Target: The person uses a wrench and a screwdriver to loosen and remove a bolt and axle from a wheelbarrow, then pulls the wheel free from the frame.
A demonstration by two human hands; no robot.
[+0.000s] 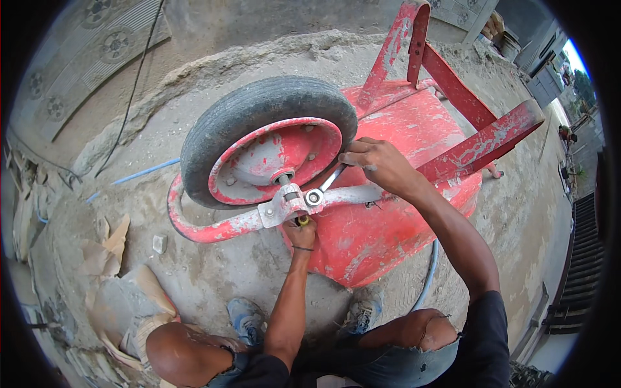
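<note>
Crouching on bent knees [174, 354] before an upturned red wheelbarrow [414, 139] on the ground [207, 278]. Gripping a wrench [333, 178] in the closed right hand [378, 163], ring end at the axle bracket [282, 208]; curling the left hand [299, 238] beneath, hold impossible to tell. Has the wheel [270, 155] mounted; seems unfinished at the bracket.

To the left of the left hand [301, 235], on dusty ground [200, 265], sits a small pale stone block [160, 244], with torn brown paper [117, 240] farther left. A crumpled paper sack [126, 304] lies lower left of that hand. Blue hose [134, 181] runs up and left of it. Far upper left, a black cable [137, 81] hangs against a patterned wall [116, 44]. Well to the right of the right hand [375, 160], lower down, stands a dark slatted grille [576, 265].
</note>
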